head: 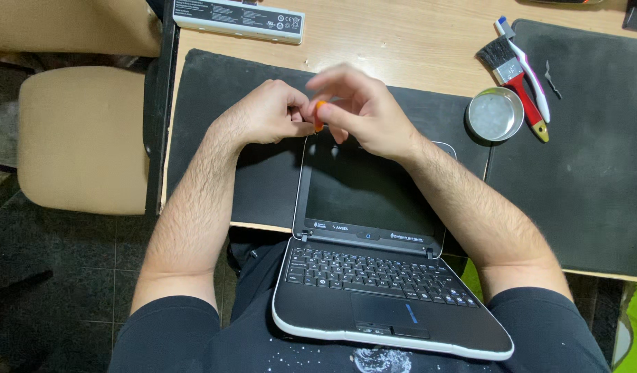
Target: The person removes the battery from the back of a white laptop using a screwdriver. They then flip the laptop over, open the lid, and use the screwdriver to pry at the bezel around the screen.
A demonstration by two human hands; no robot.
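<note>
My left hand is curled into a loose fist, thumb and forefinger pressed onto a small orange piece, which I take to be a plastic tool or pick, though it is too small and blurred to tell for sure. My right hand meets it from the other side: its thumb and forefinger pinch the same orange piece while the other fingers fan out loosely above. The two hands touch at the fingertips, and the piece sits right between them.

Just beneath my hands is the top edge of the lid of a small black laptop with a pale grey rim. It lies opened out flat, the dark screen resting on the desk edge under my right wrist, the keyboard half down on my lap between my forearms. Under the screen and my left hand lies a black rectangular work mat on the light wooden desk.

To the right of my right hand stands a round shallow metal tin, and just beyond it a flat paintbrush with a red handle lies beside a white and pink toothbrush. Up past my left hand lies a long pale grey battery pack. Well off to the left of my left arm stands a beige padded chair.
</note>
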